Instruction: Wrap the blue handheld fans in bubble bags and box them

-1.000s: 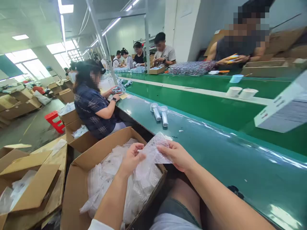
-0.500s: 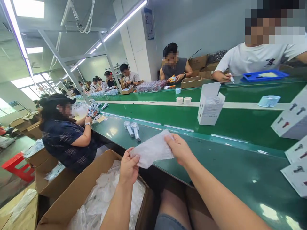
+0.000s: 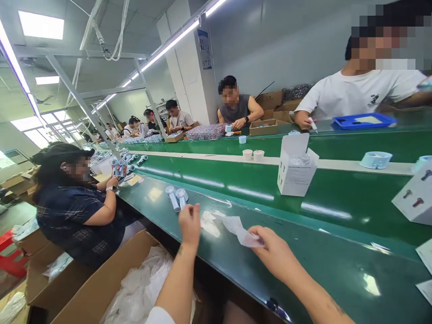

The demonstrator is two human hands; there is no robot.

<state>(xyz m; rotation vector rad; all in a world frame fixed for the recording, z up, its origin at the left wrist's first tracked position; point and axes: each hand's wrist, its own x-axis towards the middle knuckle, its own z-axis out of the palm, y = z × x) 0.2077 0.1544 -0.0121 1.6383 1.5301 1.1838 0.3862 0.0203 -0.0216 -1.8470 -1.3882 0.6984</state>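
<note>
My right hand (image 3: 275, 252) holds a translucent white plastic bag (image 3: 236, 229), pinched at its near end; the bag hangs loosely above the green table. My left hand (image 3: 189, 227) is over the table edge with fingers curled at the handle of the right one of two light-blue handheld fans (image 3: 181, 196). The lower end of that handle is hidden behind my fingers. Beside it lies the other handheld fan (image 3: 172, 198), its round head pointing away from me.
A cardboard box (image 3: 111, 274) of plastic bags stands below on my left. An opened white carton (image 3: 297, 168) and more printed cartons (image 3: 413, 195) stand on the right. Light-blue round parts (image 3: 375, 159) and small tubs (image 3: 253, 155) line the middle strip. Co-workers sit left and opposite.
My left hand has let go of the bag and moved up to the handheld fans. The right hand has drawn the bag lower and to the right.
</note>
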